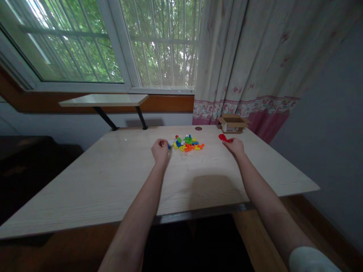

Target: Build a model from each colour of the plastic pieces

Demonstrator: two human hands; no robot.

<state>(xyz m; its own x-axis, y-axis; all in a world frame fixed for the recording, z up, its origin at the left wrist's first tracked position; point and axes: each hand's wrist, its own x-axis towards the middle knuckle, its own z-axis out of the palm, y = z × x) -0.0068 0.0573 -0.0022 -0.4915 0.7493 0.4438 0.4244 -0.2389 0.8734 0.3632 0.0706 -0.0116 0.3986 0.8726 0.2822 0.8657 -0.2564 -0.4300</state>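
My left hand [160, 150] is at the left edge of a pile of small colourful plastic pieces [187, 143]. Its fingers are curled together, and what they hold, if anything, is hidden; a bit of blue and white shows right beside them. The pile mixes yellow, green, blue, orange, white and red parts. Off to the right, my right hand [236, 146] has thumb and fingers closed on a red plastic piece [222, 137], low over the table or touching it. The exact shape of that piece is too small to tell.
The pale wooden table [119, 185] spreads under both arms. An open cardboard box [232, 124] stands at the back right, beside a dark round disc [198, 129]. A raised shelf [104, 100] on black legs is at the back left. A curtain [244, 75] hangs behind.
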